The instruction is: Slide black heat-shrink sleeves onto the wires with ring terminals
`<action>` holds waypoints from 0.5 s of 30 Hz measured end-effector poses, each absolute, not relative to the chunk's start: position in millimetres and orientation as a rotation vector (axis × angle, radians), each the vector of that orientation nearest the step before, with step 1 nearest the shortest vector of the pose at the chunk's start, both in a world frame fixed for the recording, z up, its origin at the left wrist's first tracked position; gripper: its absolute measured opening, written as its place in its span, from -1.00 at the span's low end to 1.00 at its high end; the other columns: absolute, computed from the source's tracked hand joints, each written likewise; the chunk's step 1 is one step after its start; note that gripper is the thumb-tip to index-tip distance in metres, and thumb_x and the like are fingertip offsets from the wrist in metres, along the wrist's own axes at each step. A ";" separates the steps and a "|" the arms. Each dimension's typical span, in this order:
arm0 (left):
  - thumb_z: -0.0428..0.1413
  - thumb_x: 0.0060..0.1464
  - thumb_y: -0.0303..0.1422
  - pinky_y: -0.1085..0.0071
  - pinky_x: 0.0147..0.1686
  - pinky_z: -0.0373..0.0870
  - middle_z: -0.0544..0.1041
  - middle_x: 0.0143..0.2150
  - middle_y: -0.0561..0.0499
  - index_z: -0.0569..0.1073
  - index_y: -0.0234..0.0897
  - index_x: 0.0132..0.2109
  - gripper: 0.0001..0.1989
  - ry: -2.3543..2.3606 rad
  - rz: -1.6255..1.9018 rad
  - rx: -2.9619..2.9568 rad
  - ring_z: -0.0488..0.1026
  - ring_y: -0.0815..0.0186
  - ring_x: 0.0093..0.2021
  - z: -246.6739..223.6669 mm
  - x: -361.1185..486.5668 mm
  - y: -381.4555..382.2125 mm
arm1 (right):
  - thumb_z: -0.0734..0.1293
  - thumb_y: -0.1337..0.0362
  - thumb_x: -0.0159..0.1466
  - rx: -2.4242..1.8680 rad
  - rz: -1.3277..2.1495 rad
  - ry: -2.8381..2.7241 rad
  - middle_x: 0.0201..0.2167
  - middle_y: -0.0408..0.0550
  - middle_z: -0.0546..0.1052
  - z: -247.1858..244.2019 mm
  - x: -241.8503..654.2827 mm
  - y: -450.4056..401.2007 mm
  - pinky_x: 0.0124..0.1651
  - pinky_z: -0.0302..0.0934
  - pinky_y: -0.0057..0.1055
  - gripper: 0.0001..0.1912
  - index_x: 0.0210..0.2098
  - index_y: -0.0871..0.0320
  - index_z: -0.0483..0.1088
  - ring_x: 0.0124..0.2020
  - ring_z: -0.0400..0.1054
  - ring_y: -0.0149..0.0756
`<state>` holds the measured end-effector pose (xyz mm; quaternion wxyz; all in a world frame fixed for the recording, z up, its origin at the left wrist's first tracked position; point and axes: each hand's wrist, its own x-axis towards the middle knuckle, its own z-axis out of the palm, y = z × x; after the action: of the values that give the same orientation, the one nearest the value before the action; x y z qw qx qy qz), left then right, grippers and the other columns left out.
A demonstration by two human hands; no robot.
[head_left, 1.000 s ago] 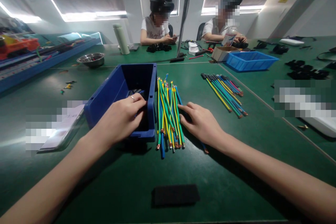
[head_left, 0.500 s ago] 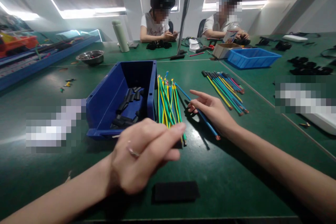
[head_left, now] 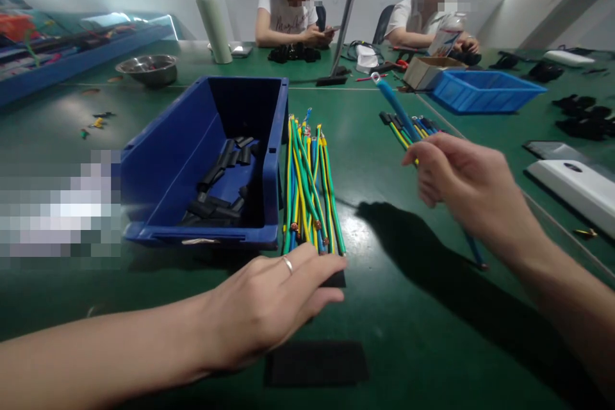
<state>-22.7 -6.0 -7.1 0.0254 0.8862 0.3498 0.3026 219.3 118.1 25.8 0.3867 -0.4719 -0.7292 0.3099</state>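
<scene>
My right hand (head_left: 461, 179) is closed round a blue cable (head_left: 396, 102), raised above the table at the right. A ring terminal tops its upper end; the lower end slants down behind the hand. My left hand (head_left: 283, 295) is low over the table, fingers stretched forward and thumb apart. Beneath those fingers lies a dark flat piece (head_left: 336, 278), partly covered; whether they touch it I cannot tell. Just beyond, a bundle of green-yellow and blue cables (head_left: 307, 186) lies beside the dark blue bin (head_left: 276, 192), which holds several short black sleeves (head_left: 223, 166).
A black block (head_left: 317, 364) lies near the front edge. More cables with black ends (head_left: 398, 131) lie behind my right hand. Farther back are a light blue tray (head_left: 485, 93), a cardboard box (head_left: 425, 73), a metal bowl (head_left: 148, 70) and a green bottle (head_left: 214, 25). Two people sit opposite.
My right hand has lifted the blue cable off the table, moving right with its ring end upward. My left hand has lowered, and its fingers have straightened from a closed pose.
</scene>
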 end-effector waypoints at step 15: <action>0.02 0.33 -0.34 0.60 -0.27 0.48 0.59 -0.13 0.03 0.32 -0.19 0.13 -0.74 1.348 0.830 2.486 0.60 0.38 -0.19 -21.6 -33.9 -9.3 | 0.18 0.40 0.37 -0.706 0.067 -2.439 -0.42 -0.13 0.52 0.3 224.2 71.7 -0.42 0.19 -0.41 -0.71 0.00 0.01 0.39 -0.46 0.39 -0.37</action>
<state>-33.9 -9.3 -21.6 0.0972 0.8394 0.4554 0.2803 224.2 71.7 0.3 0.2965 -0.2654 -0.9171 0.0253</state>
